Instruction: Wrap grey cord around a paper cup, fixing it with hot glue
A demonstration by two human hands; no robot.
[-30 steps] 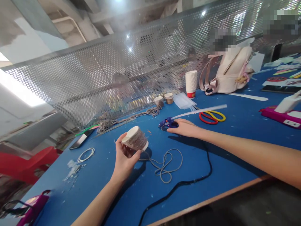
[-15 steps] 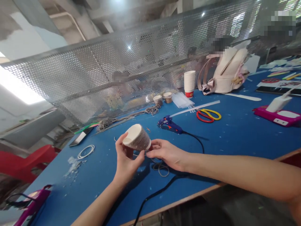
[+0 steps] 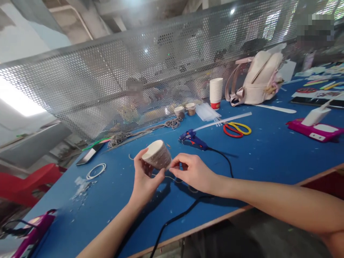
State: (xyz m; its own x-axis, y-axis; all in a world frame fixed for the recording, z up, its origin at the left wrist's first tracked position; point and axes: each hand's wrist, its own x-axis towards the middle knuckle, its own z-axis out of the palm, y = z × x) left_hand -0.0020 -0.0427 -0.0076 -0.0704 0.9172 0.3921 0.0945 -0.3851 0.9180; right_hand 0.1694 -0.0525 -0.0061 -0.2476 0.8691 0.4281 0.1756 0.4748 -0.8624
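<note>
A white paper cup (image 3: 158,156) wrapped in grey cord is tilted above the blue table, its pale round end facing up and left. My left hand (image 3: 143,179) grips it from the left and below, thumb near the lower edge. At the cup's right end, my right hand (image 3: 195,172) pinches thumb and forefinger together on a strand of the cord, mostly hidden by the fingertips. Loose grey cord (image 3: 173,179) trails below the cup and passes under my right hand. Beyond it a blue glue gun (image 3: 193,139) lies with a clear glue stick in it.
Behind are a cord bundle (image 3: 120,138), two small wrapped cups (image 3: 190,109), stacked paper cups (image 3: 215,94) and a backpack (image 3: 258,86). Red-yellow scissors (image 3: 236,129) and a purple power strip (image 3: 314,129) lie right. A black cable (image 3: 174,219) crosses the front; a mesh screen (image 3: 107,82) borders the back.
My right fingers have shifted from around the cup's narrow end to a pinch at its edge. The cup is slightly turned, and the loose cord beneath has moved.
</note>
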